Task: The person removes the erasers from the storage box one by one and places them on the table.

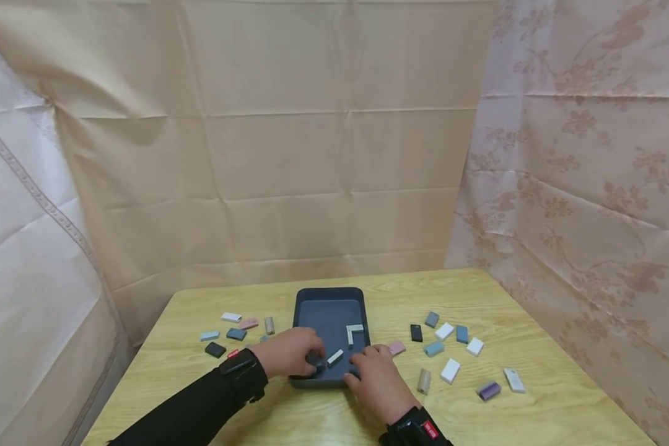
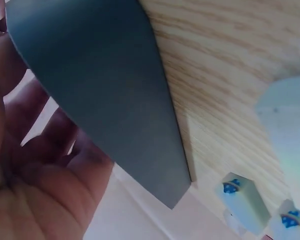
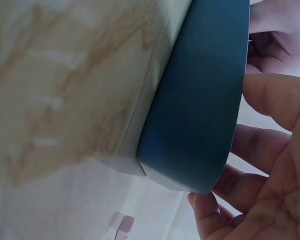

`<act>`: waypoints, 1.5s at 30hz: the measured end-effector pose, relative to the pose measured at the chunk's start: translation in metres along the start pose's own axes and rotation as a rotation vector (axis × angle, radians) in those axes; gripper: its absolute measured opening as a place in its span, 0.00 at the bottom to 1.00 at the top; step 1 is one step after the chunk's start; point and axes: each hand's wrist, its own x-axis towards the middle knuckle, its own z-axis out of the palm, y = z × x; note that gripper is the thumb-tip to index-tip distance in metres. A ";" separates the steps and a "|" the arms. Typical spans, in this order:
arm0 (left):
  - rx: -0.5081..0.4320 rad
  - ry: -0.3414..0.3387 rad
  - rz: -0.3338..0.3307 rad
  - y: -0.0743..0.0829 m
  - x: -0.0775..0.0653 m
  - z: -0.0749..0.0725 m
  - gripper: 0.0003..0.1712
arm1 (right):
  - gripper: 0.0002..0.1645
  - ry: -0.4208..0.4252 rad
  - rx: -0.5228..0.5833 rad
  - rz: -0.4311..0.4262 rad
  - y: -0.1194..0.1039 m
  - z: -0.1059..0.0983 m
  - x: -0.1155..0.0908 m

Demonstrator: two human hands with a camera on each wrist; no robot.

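A dark blue-grey tray (image 1: pixel 327 314) stands at the middle of the table. Inside it, near the right side, light pieces form an L shape (image 1: pixel 352 332), and a small white block (image 1: pixel 335 357) lies slanted between the hands. My left hand (image 1: pixel 291 352) reaches over the tray's left wall, its fingers curled at a dark block (image 1: pixel 318 364) by the front left corner. My right hand (image 1: pixel 380 379) is at the front right corner, fingertips over the rim. The tray wall (image 3: pixel 195 110) hides part of the right fingers, so any held piece cannot be made out.
Left of the tray lie several small blocks, among them a black one (image 1: pixel 215 350) and a pink one (image 1: pixel 248 323). More are scattered at the right, including a white block (image 1: pixel 450 371), a purple block (image 1: pixel 488 390) and a beige piece (image 1: pixel 424 381). Cloth (image 1: pixel 279 155) hangs behind the table.
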 end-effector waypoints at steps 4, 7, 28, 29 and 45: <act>-0.009 0.112 -0.050 -0.003 -0.009 -0.007 0.12 | 0.20 -0.004 0.007 0.010 0.000 0.000 0.000; -0.009 0.196 -0.149 -0.013 -0.023 -0.018 0.12 | 0.20 -0.001 0.013 0.014 0.001 0.000 0.001; 0.081 -0.002 -0.792 -0.090 -0.149 -0.028 0.06 | 0.20 -0.032 0.025 0.022 0.001 0.002 0.001; 0.057 -0.018 -0.797 -0.089 -0.149 -0.026 0.06 | 0.20 -0.031 0.027 0.026 0.000 0.002 0.001; 0.174 0.149 -0.571 -0.024 -0.097 -0.023 0.09 | 0.21 -0.027 0.014 0.032 0.000 0.002 0.001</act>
